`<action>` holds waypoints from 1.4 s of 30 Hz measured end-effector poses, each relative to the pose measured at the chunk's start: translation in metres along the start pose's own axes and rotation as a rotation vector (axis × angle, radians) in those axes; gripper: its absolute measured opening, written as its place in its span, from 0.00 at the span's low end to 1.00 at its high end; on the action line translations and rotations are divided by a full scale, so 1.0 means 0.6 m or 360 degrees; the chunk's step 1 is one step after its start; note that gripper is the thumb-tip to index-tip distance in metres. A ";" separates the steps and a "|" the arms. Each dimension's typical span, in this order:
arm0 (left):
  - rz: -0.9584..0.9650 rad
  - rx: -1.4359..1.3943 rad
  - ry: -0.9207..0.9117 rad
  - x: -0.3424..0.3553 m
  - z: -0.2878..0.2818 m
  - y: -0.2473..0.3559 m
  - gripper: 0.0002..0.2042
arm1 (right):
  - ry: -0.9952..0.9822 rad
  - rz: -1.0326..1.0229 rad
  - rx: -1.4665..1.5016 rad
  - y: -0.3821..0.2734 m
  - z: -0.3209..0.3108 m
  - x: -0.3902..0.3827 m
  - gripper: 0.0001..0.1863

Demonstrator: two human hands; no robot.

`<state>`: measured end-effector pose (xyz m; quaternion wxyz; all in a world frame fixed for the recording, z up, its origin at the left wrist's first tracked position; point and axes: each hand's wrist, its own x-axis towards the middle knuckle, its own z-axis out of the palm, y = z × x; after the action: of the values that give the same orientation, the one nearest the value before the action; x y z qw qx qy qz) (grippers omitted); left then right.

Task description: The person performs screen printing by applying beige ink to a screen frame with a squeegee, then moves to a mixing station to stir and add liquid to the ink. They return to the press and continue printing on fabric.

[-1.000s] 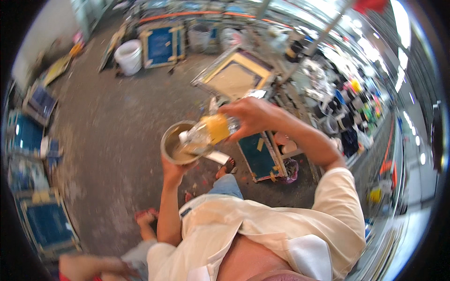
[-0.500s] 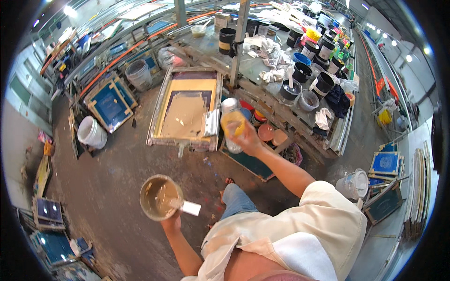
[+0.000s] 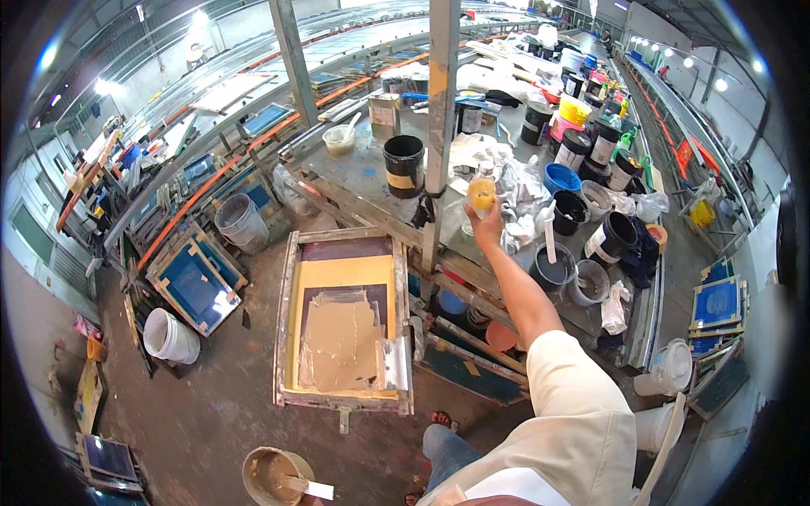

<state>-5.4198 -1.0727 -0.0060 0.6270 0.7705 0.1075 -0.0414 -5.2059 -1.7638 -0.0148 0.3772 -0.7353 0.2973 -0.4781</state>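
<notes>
My right hand (image 3: 484, 223) reaches out over the cluttered table at the right, closed around a clear container with yellow in it (image 3: 481, 195). White crumpled cloths (image 3: 525, 181) lie just beside it. At the lower edge, my left hand (image 3: 311, 501) barely shows, its fingers mostly hidden, against a tub of tan ink (image 3: 263, 474). A white-handled spatula (image 3: 319, 489) leans in that tub. Between the hands lies a framed printing screen (image 3: 284, 337) with tan ink spread over its mesh. A metal-coloured squeegee (image 3: 394, 364) rests at its right front corner.
An upright metal post (image 3: 438, 110) rises at the table's near corner. Black tubs (image 3: 404, 169), a blue bowl (image 3: 561, 178) and several other pots crowd the table. To the left stand a white bucket (image 3: 170, 337), a grey bucket (image 3: 241, 221) and leaning blue screens (image 3: 192, 282).
My right hand has moved up and away with the container, from beside the screen to over the table. The tub of ink in my left hand now sits lower in view.
</notes>
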 end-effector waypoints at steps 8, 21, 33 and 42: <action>0.0219 0.0567 -0.0277 0.053 -0.041 0.011 0.22 | 0.0483 -0.0184 -0.0060 0.010 -0.033 -0.015 0.38; 0.0293 -0.0652 -0.1033 0.098 -0.128 0.049 0.50 | -0.1277 -0.0927 0.0269 -0.659 -0.243 -0.829 0.34; 0.0491 -0.0632 -0.1622 0.013 -0.326 0.012 0.56 | -0.0778 -0.1231 -0.0479 -0.899 -0.337 -0.991 0.11; 0.0503 -0.0649 -0.1649 -0.016 -0.399 -0.023 0.55 | -0.0891 -0.1127 -0.0411 -0.928 -0.283 -1.092 0.10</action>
<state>-5.4491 -0.8379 0.0328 0.7322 0.5199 -0.3241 -0.2976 -5.5604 -0.9871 0.1823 0.1620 -0.9332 -0.0279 -0.3196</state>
